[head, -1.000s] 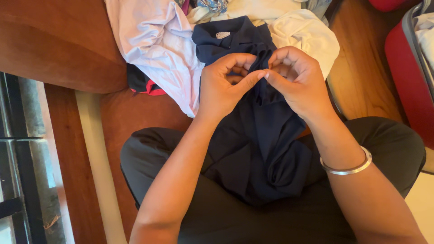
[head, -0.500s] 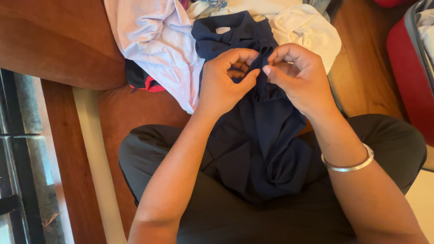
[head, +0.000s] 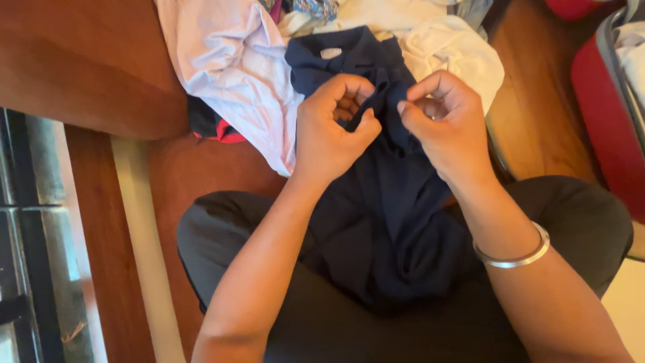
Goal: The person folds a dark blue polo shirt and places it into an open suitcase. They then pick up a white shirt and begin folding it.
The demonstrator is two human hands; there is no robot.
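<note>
Sitting cross-legged on a reddish-brown wooden floor (head: 201, 175), the person has a dark navy collared shirt of soft fabric (head: 383, 228) draped over their lap, with its collar end reaching up toward the pile of clothes ahead. Both hands are pinching it near the front placket, just below the collar. The left hand (head: 332, 128) is curled, thumb and fingers clamped on a fold of the navy cloth. The right hand (head: 447, 124) is right next to it, thumb and forefinger nipping the same strip of fabric from the other side, the rest of its fingers tucked in. The two hands are nearly touching, with only that bunched bit of shirt between them. Can't tell if there's a button in there, it's too hidden by the fingers.

A plain silver metal bangle (head: 514, 252) sits on the right wrist. The legs are in dark grey trousers (head: 228, 228).

Beyond the hands, a pale lilac shirt (head: 228, 60) lies crumpled toward the upper left of the pile, touching the navy one, and a cream-white garment (head: 450, 47) sits at the upper right. A bit of black-and-red cloth (head: 215, 124) pokes out under the lilac shirt. A red suitcase (head: 605, 114) is open along the right edge of the floor.
</note>
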